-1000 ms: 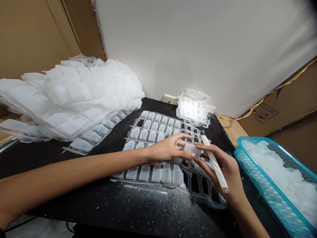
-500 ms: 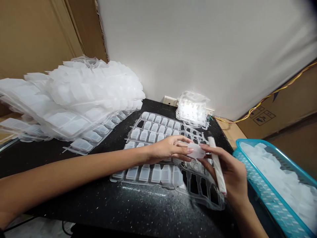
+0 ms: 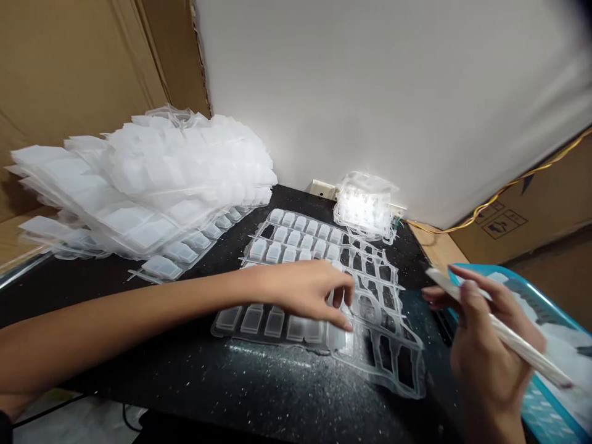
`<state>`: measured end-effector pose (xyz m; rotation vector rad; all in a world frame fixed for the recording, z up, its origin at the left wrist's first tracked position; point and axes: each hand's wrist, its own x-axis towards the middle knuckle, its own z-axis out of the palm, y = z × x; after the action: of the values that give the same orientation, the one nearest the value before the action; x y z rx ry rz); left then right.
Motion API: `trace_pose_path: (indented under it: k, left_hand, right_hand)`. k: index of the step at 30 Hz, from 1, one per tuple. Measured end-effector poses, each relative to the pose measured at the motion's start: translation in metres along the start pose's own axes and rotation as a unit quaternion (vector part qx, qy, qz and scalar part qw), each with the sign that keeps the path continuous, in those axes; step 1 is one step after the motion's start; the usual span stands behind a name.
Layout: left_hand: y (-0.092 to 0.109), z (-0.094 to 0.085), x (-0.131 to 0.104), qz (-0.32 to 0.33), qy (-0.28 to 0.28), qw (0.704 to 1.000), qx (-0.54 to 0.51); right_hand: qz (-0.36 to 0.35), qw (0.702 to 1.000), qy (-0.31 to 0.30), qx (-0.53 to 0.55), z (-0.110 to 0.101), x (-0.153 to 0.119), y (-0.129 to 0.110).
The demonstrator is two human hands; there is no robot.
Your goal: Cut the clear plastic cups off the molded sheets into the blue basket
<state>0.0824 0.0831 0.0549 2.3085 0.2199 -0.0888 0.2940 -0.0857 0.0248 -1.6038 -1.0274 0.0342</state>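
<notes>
My left hand (image 3: 314,293) reaches over a translucent plastic sheet (image 3: 296,237) of moulded box-like cups. Its thumb and curled fingers are apart, near a cup (image 3: 337,336) in the front row. On the right side of the sheet the cups are gone and only a cut-out frame (image 3: 386,357) shows. My right hand (image 3: 494,342) grips a slim white wrapped stick (image 3: 527,351) and hovers at the near rim of a blue basket (image 3: 531,287). Loose white plastic pieces (image 3: 567,345) fill that basket. I cannot make out whether a piece is also in the right hand.
A tall heap of similar plastic sheets (image 3: 185,166) stands on the left of the black table (image 3: 259,394). Toward the wall lies a stack of cut-out frames (image 3: 363,203), beside a power socket (image 3: 322,189). Cardboard boxes (image 3: 504,216) and a yellow wire (image 3: 490,206) are at right.
Both hands were together at a small white plastic piece. My right hand has moved right to the basket with the stick, and my left hand has come down toward the front row.
</notes>
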Motion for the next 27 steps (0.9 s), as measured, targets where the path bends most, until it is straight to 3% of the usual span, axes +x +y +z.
trace_pose_path:
  k: [2, 5, 9, 11, 15, 21, 27]
  left_hand:
    - [0.010, 0.008, -0.005, 0.013, -0.006, 0.991, 0.135]
    - [0.020, 0.019, -0.010, 0.016, 0.005, 0.965, 0.263]
    - [0.025, 0.028, -0.013, 0.008, 0.033, 0.947, 0.320]
    - [0.025, 0.030, -0.013, 0.017, 0.052, 0.945, 0.321]
    - [0.024, 0.033, -0.011, 0.027, 0.061, 0.948, 0.313]
    - [0.020, 0.033, -0.011, 0.037, 0.070, 0.950, 0.302]
    - [0.019, 0.036, -0.010, 0.066, 0.068, 0.960, 0.263]
  right_hand:
    - [0.061, 0.995, -0.051, 0.055, 0.004, 0.000, -0.005]
    - [0.130, 0.966, -0.193, 0.115, 0.003, 0.001, -0.005]
    - [0.181, 0.890, -0.395, 0.139, 0.005, -0.007, -0.009]
    - [0.194, 0.858, -0.456, 0.132, 0.011, -0.013, -0.013]
    - [0.225, 0.831, -0.492, 0.127, 0.022, -0.023, -0.014]
    - [0.217, 0.830, -0.501, 0.112, 0.027, -0.026, -0.009]
    - [0.123, 0.859, -0.497, 0.030, 0.028, -0.026, -0.006]
